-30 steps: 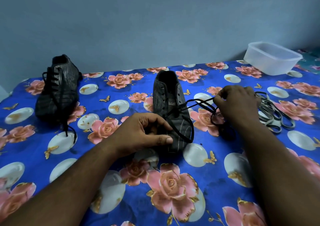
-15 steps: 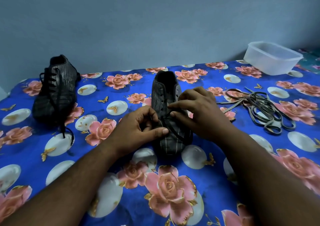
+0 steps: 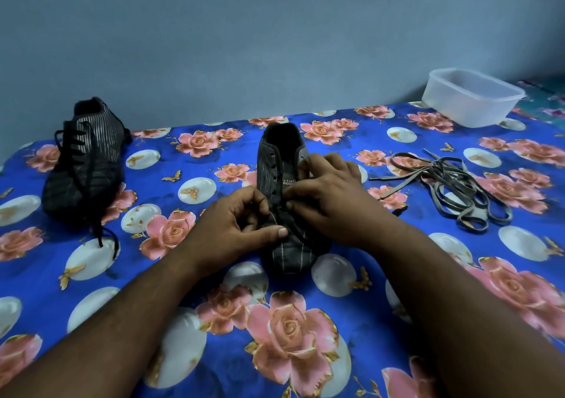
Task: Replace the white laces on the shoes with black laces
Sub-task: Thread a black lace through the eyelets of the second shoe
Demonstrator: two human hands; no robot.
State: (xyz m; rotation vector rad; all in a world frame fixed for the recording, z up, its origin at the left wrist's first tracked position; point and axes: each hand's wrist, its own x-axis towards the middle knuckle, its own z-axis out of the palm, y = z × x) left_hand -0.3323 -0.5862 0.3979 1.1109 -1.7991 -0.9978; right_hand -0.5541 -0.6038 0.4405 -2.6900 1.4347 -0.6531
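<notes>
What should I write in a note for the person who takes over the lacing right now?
Left hand: grips the toe part of the middle shoe.
Right hand: pinches the black lace over the lower eyelets.
Far-left shoe: already laced in black, ends loose on the cloth.
Removed pale laces: in a heap to the right, in front of the plastic tub.
Done: one shoe relaced, old laces out.
Left: thread the middle shoe's upper eyelets; tie both if wanted.

2 bare, sleeveless forearms (image 3: 122, 330)
</notes>
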